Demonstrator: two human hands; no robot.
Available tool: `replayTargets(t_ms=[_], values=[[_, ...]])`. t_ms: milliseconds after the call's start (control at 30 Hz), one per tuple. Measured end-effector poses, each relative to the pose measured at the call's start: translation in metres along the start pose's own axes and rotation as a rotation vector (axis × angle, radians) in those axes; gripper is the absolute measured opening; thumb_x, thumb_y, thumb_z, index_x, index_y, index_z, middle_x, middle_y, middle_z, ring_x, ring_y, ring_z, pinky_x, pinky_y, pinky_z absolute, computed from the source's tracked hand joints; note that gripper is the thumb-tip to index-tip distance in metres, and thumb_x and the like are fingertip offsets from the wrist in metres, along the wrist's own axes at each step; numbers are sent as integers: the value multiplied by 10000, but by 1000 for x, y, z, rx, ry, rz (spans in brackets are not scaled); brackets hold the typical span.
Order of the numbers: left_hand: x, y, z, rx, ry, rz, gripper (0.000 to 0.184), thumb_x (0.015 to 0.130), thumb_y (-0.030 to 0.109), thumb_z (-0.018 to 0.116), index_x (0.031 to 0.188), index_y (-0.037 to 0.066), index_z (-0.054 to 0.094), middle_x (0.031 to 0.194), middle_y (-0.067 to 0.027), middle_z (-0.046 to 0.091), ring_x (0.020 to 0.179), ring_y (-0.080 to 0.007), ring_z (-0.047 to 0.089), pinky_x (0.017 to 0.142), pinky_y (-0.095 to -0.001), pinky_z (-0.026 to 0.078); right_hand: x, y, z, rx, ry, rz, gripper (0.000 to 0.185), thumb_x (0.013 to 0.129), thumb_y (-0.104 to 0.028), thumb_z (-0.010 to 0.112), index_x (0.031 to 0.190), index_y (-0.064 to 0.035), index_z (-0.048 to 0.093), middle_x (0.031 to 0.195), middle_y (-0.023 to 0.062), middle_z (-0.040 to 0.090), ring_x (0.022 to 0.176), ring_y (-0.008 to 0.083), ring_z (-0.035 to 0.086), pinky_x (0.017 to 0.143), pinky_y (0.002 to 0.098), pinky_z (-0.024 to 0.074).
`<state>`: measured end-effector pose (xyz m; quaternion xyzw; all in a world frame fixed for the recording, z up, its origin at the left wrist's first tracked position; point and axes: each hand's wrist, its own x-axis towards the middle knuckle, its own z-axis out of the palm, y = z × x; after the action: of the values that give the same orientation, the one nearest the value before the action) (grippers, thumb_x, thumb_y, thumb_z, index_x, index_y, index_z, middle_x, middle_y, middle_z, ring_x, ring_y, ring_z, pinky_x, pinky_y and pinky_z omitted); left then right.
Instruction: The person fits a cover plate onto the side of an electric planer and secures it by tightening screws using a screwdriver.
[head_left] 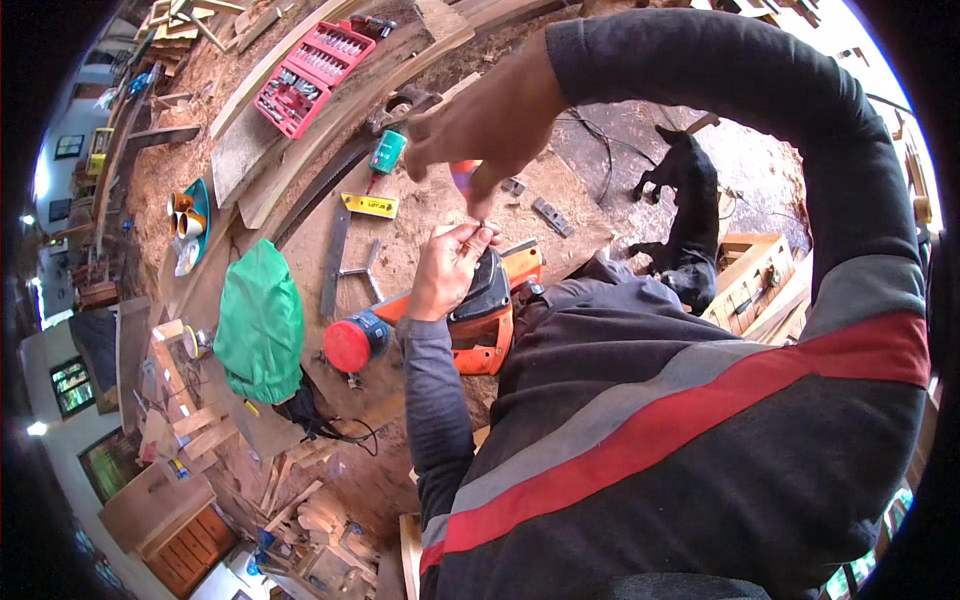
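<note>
My left hand (446, 272) is closed in a pinch, thumb against fingertips; whatever sits between them is too small to make out. It is just above an orange-and-black power tool (483, 345) resting close to my body. My right hand (490, 120) is over the bench, smeared by motion, one finger reaching down to the left fingertips. An orange-and-purple thing (463, 175) shows partly between the right fingers; I cannot tell if they hold it. Beside my left wrist lies a dark blue container with a red lid (350, 343). A small metal part (553, 218) lies to the right.
Around the hands are a green bottle (388, 152), a yellow-marked square (370, 206) and a three-armed metal wrench (364, 270). A green cloth-like cover (260, 325) and a red socket set (315, 75) stand farther off. A black dog (690, 205) is at the right.
</note>
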<state>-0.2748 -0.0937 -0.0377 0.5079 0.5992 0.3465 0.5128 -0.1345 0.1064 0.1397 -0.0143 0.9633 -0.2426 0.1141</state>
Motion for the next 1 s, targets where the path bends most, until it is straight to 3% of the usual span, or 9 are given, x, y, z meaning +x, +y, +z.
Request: replayTargets(t_ms=[67,100,233,400,500,667,800,933,1000], values=[[0,7,-1,67,-10,48,332,1091,254,626,1129,-58,734,990,-85,762,977,-137,711,918,-286,543,12,24,8,-93,-29,-352,268,1001,-242,654,1064,16,621,851,208,683,879,423,691,802,503,539],[0,6,-1,68,-15,49,332,1091,254,626,1129,-58,734,990,-85,762,977,-137,711,918,-286,543,15,12,-1,-188,-195,-165,312,997,-245,677,1127,27,600,1020,242,692,1005,410,686,853,501,529],[3,-4,1,-9,-26,32,313,1097,233,612,1145,-57,722,1031,-87,756,996,-141,707,931,-287,547,16,22,14,-196,-74,-122,310,986,-226,683,1138,27,589,1050,230,692,1022,405,679,866,505,523],[0,1,-3,41,-30,63,279,1103,198,599,1134,-53,717,1044,-84,747,1012,-139,702,951,-287,546,8,31,6,-94,71,-444,236,1011,-208,625,1117,3,627,880,165,724,881,415,712,766,486,565],[-1,-8,2,-211,4,-6,275,1089,235,623,1093,-2,764,1004,-93,767,918,-166,706,884,-320,538,13,15,6,-449,-92,-257,243,1024,-188,599,1193,-28,671,891,154,719,900,399,722,761,480,573],[-1,-6,1,-91,24,34,296,1093,250,620,1094,-9,761,987,-87,763,918,-148,693,865,-313,543,17,17,6,-132,-211,88,286,1024,-175,592,1249,-22,681,848,134,680,890,414,714,783,478,575],[-2,-1,-1,-67,22,31,316,1097,267,615,1097,-15,759,979,-85,764,933,-140,697,872,-295,542,17,30,13,-107,197,-460,245,1013,-177,610,1139,15,695,943,119,687,893,402,717,819,477,571],[-1,0,2,-165,-12,21,302,1103,240,603,1108,-31,735,996,-90,763,947,-139,702,887,-285,543,21,8,10,-433,-215,-100,311,1022,-237,603,1080,56,687,940,203,684,870,389,719,821,468,578],[1,1,0,-133,-46,-21,297,1118,232,571,1116,-29,713,1033,-75,741,1002,-138,690,938,-291,539,19,3,-3,-38,-328,227,341,1020,-267,601,1102,56,674,958,246,678,923,400,711,826,492,565]])
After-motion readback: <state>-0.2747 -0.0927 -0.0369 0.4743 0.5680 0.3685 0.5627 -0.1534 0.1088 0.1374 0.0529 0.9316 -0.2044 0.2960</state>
